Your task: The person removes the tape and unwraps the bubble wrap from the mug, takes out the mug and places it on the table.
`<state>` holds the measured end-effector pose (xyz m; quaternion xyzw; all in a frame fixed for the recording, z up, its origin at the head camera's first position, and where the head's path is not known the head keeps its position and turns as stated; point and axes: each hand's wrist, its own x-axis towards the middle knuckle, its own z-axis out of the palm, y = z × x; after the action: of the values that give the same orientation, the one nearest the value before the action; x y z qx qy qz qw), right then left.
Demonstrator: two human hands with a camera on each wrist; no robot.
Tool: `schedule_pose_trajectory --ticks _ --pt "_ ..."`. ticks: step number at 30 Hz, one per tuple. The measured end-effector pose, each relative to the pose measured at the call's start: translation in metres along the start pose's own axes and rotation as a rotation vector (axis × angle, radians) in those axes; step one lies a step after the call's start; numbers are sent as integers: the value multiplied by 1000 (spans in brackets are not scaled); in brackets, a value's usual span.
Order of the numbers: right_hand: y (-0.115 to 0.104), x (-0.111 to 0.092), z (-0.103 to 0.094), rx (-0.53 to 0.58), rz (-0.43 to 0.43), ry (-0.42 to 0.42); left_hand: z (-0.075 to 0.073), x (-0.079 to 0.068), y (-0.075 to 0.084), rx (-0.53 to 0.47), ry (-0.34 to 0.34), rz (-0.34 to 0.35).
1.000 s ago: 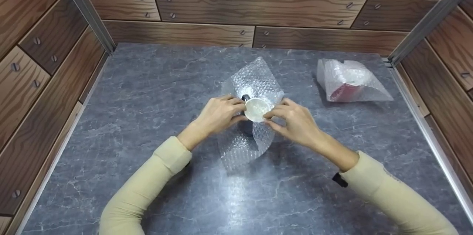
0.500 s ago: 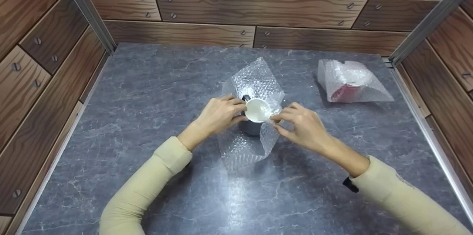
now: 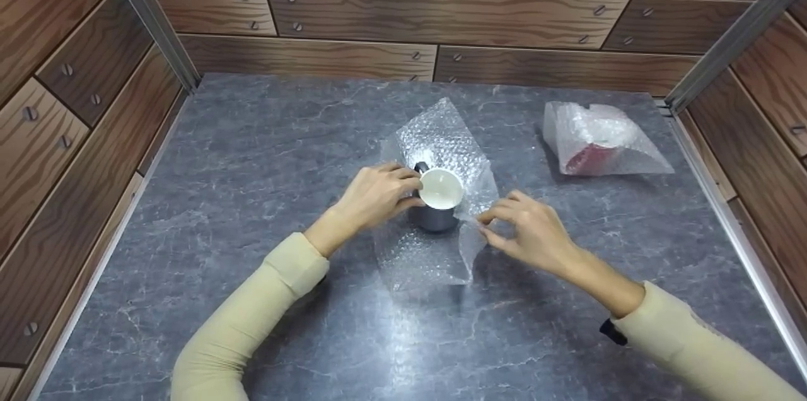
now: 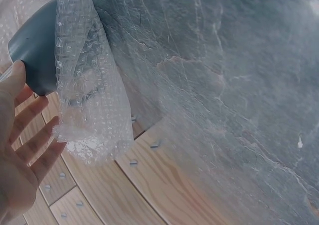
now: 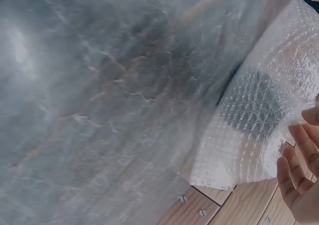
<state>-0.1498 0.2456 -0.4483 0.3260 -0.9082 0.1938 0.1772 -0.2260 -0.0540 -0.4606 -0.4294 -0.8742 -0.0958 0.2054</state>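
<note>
A dark grey mug (image 3: 435,218) with a white inside stands upright on a sheet of bubble wrap (image 3: 444,136), its handle pointing to the far left. My left hand (image 3: 380,195) holds the mug by the left of its rim. In the left wrist view the thumb rests on the mug's dark wall (image 4: 40,46). To the mug's right, my right hand (image 3: 533,231) pinches the edge of the bubble wrap between thumb and fingers. The right wrist view shows the raised wrap (image 5: 249,140), with a dark patch visible through it.
Another bubble-wrapped bundle (image 3: 605,139), with something red and white inside, lies at the back right of the grey marbled table (image 3: 271,136). Wood-patterned walls (image 3: 353,16) and metal corner posts enclose the back and sides.
My right hand has moved right and toward me, drawing the bubble wrap's edge away from the mug's rim. More of the mug's dark side shows. My left hand stays at the rim.
</note>
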Motion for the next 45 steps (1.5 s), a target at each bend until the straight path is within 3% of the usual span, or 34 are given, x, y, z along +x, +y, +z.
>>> schedule_pose_trajectory --ticks 15,29,45 --pt "5 -21 5 2 48 -64 0 0 0 -11 -19 -7" --pt "3 -26 -7 7 34 -30 -2 1 1 -16 -23 -12" --pt "-11 -4 -38 -5 -120 78 -1 1 2 -15 -22 -16"
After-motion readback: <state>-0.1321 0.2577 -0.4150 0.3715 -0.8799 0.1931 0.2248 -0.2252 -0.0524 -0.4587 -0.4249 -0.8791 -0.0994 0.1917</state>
